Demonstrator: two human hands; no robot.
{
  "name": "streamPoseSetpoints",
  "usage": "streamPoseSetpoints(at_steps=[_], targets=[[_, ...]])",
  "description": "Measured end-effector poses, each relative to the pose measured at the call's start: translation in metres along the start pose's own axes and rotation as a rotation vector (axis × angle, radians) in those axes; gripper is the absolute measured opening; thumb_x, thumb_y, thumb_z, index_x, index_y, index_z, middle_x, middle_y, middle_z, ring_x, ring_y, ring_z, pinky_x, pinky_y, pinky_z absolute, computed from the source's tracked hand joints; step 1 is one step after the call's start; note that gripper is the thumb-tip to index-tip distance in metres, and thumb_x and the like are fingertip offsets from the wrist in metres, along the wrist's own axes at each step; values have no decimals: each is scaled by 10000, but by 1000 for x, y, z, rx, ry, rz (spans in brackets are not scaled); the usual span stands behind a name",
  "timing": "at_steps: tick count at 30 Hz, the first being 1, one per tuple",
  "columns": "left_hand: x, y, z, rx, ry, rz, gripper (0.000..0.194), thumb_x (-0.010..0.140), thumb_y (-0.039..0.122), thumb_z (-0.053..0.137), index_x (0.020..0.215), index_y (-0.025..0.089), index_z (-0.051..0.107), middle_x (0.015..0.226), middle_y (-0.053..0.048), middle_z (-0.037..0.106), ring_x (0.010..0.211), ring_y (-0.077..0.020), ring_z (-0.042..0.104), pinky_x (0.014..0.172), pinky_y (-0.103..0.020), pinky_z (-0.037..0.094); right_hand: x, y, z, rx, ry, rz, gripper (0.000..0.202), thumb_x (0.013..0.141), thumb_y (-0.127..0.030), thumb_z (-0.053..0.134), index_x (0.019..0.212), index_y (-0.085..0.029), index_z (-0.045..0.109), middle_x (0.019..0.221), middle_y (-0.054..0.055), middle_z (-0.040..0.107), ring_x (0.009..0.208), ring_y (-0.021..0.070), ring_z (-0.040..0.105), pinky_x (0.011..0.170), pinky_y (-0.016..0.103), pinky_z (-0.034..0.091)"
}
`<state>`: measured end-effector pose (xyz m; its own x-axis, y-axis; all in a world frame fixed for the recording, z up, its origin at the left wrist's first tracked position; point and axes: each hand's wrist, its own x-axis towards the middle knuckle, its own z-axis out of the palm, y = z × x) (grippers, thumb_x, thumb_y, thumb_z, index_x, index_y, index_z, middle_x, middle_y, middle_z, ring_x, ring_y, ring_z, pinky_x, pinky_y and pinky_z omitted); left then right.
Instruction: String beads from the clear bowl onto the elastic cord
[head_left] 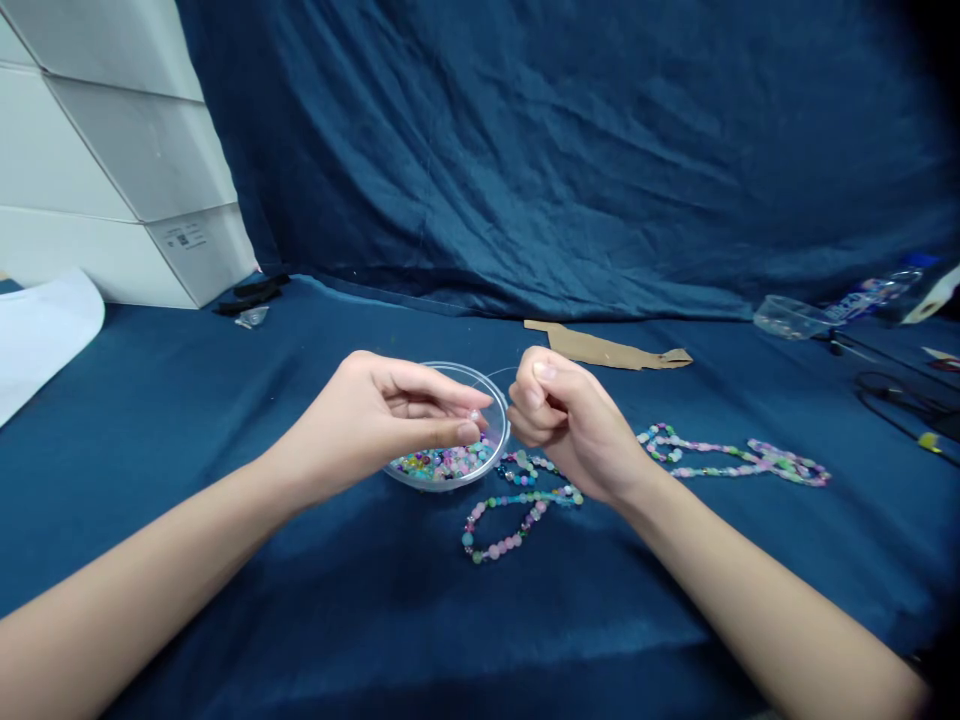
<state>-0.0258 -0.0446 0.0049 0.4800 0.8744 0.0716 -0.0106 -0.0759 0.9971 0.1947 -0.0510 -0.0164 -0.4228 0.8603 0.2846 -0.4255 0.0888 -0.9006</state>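
Observation:
Above a clear round bowl [501, 440] of small coloured beads [450, 462], my left hand [397, 405] pinches a pale bead [475, 414] between thumb and fingertips. My right hand [562, 415] is closed in a fist to the right of the bowl. A thin clear thread [501, 372] runs from the fist toward the left fingers. Whether it passes through the bead is too small to tell. Below the right hand, a string of mixed beads [501, 548] lies looped on the blue cloth, partly hidden by that hand.
More strung beads [780, 462] lie to the right. Behind the hands is a torn piece of brown cardboard [607, 350]. A clear container [791, 318], a plastic bottle [877, 292] and black cables [900, 400] are at the far right. White boxes [97, 150] are stacked at the left.

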Motion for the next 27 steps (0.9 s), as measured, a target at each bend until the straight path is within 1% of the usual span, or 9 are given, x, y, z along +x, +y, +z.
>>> streamPoseSetpoints(at_steps=[2,7,13,17,22,25,27], targets=[[0,0,1,6,-10,14,181,739,213,930,902,270,873,872,6,838,854,-146,807,767,-119,637,-1,0,1,4,-8,0,296,1044,-288,537,766,-190,547,579,-86,205,500,82,141,493,242,151],[0,4,3,42,8,78,216,687,127,938,852,249,871,889,14,820,823,-113,775,738,-91,610,-2,-1,3,3,-18,3,298,1043,-283,534,761,-188,542,577,-85,219,502,83,151,496,243,157],[0,6,1,39,-5,76,168,721,171,928,862,244,873,881,10,805,801,-99,757,749,-100,606,-2,0,4,-19,-23,14,310,1047,-283,531,752,-186,531,583,-84,220,514,85,154,506,241,160],[-1,5,0,57,-9,39,204,709,173,934,877,272,875,863,19,807,813,-99,759,757,-98,597,-3,0,5,-11,-22,15,303,1045,-284,535,757,-186,535,583,-85,223,508,83,157,502,239,159],[-1,7,1,89,6,28,293,636,132,958,877,279,877,839,23,799,795,-102,738,724,-94,583,-2,0,5,-5,-24,17,304,1045,-288,537,759,-186,537,582,-85,223,508,82,153,501,239,159],[-1,8,1,112,6,39,258,666,169,953,892,271,879,842,15,800,793,-106,738,709,-94,582,-2,0,5,-7,-22,20,302,1047,-287,536,762,-186,539,584,-85,225,509,83,156,505,240,162],[-1,8,1,107,5,37,217,698,205,944,895,267,879,854,9,810,808,-113,756,726,-97,593,-2,0,5,-6,-22,19,304,1050,-287,532,763,-186,536,587,-85,225,510,83,155,506,240,162]])
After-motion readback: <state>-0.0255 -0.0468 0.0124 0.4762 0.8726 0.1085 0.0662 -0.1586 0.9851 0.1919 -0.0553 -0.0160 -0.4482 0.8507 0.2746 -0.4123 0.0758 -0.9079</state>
